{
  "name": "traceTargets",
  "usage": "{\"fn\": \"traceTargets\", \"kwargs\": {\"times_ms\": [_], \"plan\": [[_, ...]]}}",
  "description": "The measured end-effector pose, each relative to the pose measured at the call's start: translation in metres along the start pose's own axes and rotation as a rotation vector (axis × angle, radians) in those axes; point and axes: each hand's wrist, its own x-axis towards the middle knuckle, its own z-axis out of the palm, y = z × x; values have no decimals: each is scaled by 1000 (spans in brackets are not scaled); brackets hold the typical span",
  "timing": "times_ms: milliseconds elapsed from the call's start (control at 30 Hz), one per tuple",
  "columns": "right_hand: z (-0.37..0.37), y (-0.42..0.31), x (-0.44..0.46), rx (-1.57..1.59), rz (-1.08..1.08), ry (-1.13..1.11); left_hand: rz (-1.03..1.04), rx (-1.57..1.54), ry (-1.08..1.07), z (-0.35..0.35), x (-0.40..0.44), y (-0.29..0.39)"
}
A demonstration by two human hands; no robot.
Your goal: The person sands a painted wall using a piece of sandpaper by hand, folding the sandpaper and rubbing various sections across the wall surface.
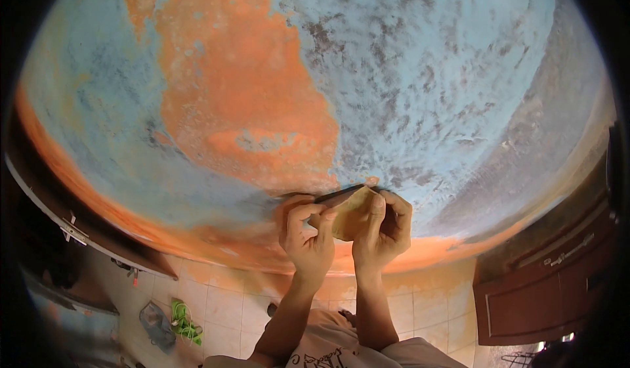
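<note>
Both my hands are raised close to the wall and pinch a folded sheet of sandpaper (351,216), tan on the back with a dark edge along its top. My left hand (308,237) grips the left side of the sheet between thumb and fingers. On the opposite side, my right hand (383,231) presses its thumb on the tan face, with the fingers curled behind. Just beyond the sheet is the painted wall (249,66), patchy in orange, light blue and grey. Whether the sheet touches the wall I cannot tell.
A dark red-brown wooden door (535,302) stands at the lower right. On the tiled floor (223,305) at lower left lie a bright green bundle (186,322) and a dark grey item (157,325). A dark frame (85,227) runs along the left.
</note>
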Motion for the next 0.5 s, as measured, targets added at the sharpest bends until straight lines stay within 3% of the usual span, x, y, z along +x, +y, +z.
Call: {"fn": "traceTargets", "kwargs": {"times_ms": [100,167,233,500], "plan": [[0,-3,5,10,42,-3,24,-63,-52,1,-1,2],[1,-8,7,-13,65,-24,-241,-119,-133,0,-8,1],[5,-10,7,-115,73,79,-199,-111,-141,3,-8,0],[3,-17,14,-121,244,61,-175,-146,-153,8,-19,-6]]}}
